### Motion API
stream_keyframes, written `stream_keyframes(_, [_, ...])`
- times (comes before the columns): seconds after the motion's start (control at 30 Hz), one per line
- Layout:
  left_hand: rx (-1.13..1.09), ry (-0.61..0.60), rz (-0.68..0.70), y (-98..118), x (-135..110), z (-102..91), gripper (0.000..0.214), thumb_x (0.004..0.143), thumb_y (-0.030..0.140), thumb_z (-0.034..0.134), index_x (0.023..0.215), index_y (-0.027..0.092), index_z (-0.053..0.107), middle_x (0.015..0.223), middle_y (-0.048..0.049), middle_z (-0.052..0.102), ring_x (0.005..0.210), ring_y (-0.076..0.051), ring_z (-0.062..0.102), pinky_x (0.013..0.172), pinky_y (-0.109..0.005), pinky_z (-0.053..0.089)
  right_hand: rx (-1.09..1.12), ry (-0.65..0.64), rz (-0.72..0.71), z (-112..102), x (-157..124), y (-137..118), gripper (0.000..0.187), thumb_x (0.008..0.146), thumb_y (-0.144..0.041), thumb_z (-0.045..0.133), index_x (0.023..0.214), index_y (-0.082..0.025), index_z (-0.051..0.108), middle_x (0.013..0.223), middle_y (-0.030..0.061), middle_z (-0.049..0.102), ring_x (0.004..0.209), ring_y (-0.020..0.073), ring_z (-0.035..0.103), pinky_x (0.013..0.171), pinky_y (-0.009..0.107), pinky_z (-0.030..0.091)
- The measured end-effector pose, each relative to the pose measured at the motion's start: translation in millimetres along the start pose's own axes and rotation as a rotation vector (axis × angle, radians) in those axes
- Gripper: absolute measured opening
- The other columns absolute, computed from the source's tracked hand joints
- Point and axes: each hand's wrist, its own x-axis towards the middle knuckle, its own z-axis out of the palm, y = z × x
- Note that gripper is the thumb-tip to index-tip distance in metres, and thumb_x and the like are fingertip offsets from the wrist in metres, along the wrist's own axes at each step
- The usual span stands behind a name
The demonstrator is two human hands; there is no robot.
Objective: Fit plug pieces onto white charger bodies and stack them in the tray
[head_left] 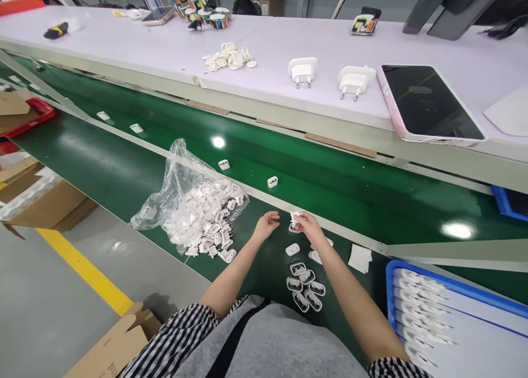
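My right hand (pixel 310 228) pinches a small white plug piece (pixel 294 217) over the green bench, just above a white charger housing (pixel 292 228). To its left, my left hand (pixel 267 227) has its fingers loosely bent and apart, with nothing visible in them. A single white part (pixel 292 250) lies below, between the two arms. Nearer my body is a cluster of open white charger housings (pixel 307 277) with dark insides. Other white parts (pixel 315 256) are partly hidden by my right forearm. Left of my hands, a clear plastic bag (pixel 181 160) spills many white plug pieces (pixel 208 218).
Single housings (pixel 272 181) sit on the green belt (pixel 330 202) beyond a metal rail. A blue-edged tray (pixel 390 306) at right holds rows of white plugs (pixel 421 312). White paper (pixel 360 258) lies beside it. On the raised shelf are two adapters (pixel 303 71) and a phone (pixel 431 103).
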Motion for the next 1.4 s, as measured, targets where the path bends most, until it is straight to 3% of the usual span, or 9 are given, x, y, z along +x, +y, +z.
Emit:
stream_keyframes(0.13, [0.291, -0.06, 0.054, -5.4, 1.0, 5.7, 0.027, 0.065, 0.01, 0.048, 0.092, 0.012, 0.052, 0.092, -0.0069, 0.058, 0.069, -0.011, 0.054, 0.07, -0.024, 0.043, -0.171, 0.15, -0.11, -11.4, -2.9, 4.0, 0.025, 0.061, -0.039, 0.047, 0.077, -0.02, 0.048, 0.037, -0.0093, 0.037, 0.029, 0.007, 0.034, 0.032, 0.019, 0.027])
stream_keyframes(0.23, [0.482, -0.124, 0.105, -8.2, 2.1, 17.8, 0.035, 0.063, 0.012, 0.052, 0.099, 0.012, 0.05, 0.1, -0.0065, 0.054, 0.07, -0.011, 0.054, 0.069, -0.024, 0.042, -0.318, 0.231, -0.158, -16.0, -4.3, 6.8, 0.025, 0.065, -0.038, 0.045, 0.076, -0.017, 0.053, 0.043, -0.0053, 0.044, 0.035, 0.0091, 0.042, 0.036, 0.021, 0.033])
stream_keyframes(0.33, [0.605, -0.183, 0.171, -10.5, 5.9, 30.3, 0.046, 0.061, 0.015, 0.054, 0.106, 0.013, 0.045, 0.11, -0.0064, 0.048, 0.07, -0.012, 0.053, 0.067, -0.024, 0.043, -0.467, 0.151, -0.079, -17.3, -4.4, 8.2, 0.028, 0.064, -0.029, 0.049, 0.088, -0.016, 0.052, 0.056, -0.0021, 0.054, 0.048, 0.0119, 0.052, 0.045, 0.022, 0.039])
stream_keyframes(0.43, [0.658, -0.235, 0.221, -12.3, 10.7, 39.1, 0.046, 0.061, 0.016, 0.054, 0.106, 0.016, 0.045, 0.109, -0.0043, 0.048, 0.075, -0.012, 0.053, 0.07, -0.023, 0.041, -0.829, 0.049, -0.046, -16.1, -6.8, 6.8, 0.025, 0.069, -0.024, 0.047, 0.092, -0.018, 0.052, 0.063, -0.0002, 0.059, 0.056, 0.0129, 0.055, 0.055, 0.023, 0.041])
stream_keyframes(0.57, [0.683, -0.228, 0.222, -14.9, 13.6, 44.7, 0.035, 0.065, 0.018, 0.052, 0.1, 0.017, 0.049, 0.099, -0.0037, 0.054, 0.082, -0.015, 0.052, 0.073, -0.024, 0.04, -1.362, 0.064, -0.105, -11.3, -12.4, 3.6, 0.02, 0.076, -0.028, 0.04, 0.089, -0.02, 0.054, 0.081, 0.0047, 0.061, 0.076, 0.0182, 0.056, 0.063, 0.026, 0.04])
stream_keyframes(0.67, [0.673, -0.199, 0.198, -17.9, 13.8, 45.7, 0.041, 0.067, 0.023, 0.051, 0.107, 0.017, 0.043, 0.099, -0.0041, 0.054, 0.082, -0.015, 0.053, 0.073, -0.023, 0.04, -1.535, -0.005, -0.164, -7.9, -14.6, 3.8, 0.019, 0.077, -0.027, 0.039, 0.089, -0.021, 0.053, 0.091, 0.005, 0.057, 0.083, 0.0181, 0.054, 0.064, 0.025, 0.039])
stream_keyframes(0.9, [0.817, -0.246, 0.308, -23.9, 13.3, 46.5, 0.032, 0.074, 0.022, 0.043, 0.106, 0.019, 0.046, 0.106, -0.0041, 0.05, 0.093, -0.014, 0.048, 0.079, -0.023, 0.037, -1.583, -0.102, -0.227, -11.7, -11.0, 8.4, 0.023, 0.076, -0.018, 0.041, 0.097, -0.018, 0.049, 0.102, 0.0071, 0.05, 0.089, 0.0168, 0.05, 0.068, 0.023, 0.038])
stream_keyframes(1.2, [0.791, -0.266, 0.247, -15.6, 18.4, 41.8, 0.033, 0.067, 0.022, 0.052, 0.099, 0.019, 0.05, 0.084, -0.0021, 0.057, 0.076, -0.014, 0.053, 0.069, -0.022, 0.04, -1.546, -0.163, -0.262, -17.2, -2.3, 7.6, 0.028, 0.074, -0.016, 0.043, 0.101, -0.02, 0.049, 0.104, 0.004, 0.052, 0.091, 0.0174, 0.05, 0.072, 0.023, 0.038])
stream_keyframes(1.4, [0.765, -0.226, 0.235, -17.3, 17.7, 42.7, 0.029, 0.067, 0.02, 0.05, 0.096, 0.018, 0.052, 0.085, -0.0025, 0.057, 0.076, -0.014, 0.053, 0.068, -0.021, 0.039, -1.533, -0.177, -0.241, -18.4, -0.8, 5.8, 0.027, 0.076, -0.018, 0.04, 0.102, -0.022, 0.047, 0.104, 0.003, 0.052, 0.09, 0.0163, 0.05, 0.069, 0.023, 0.038])
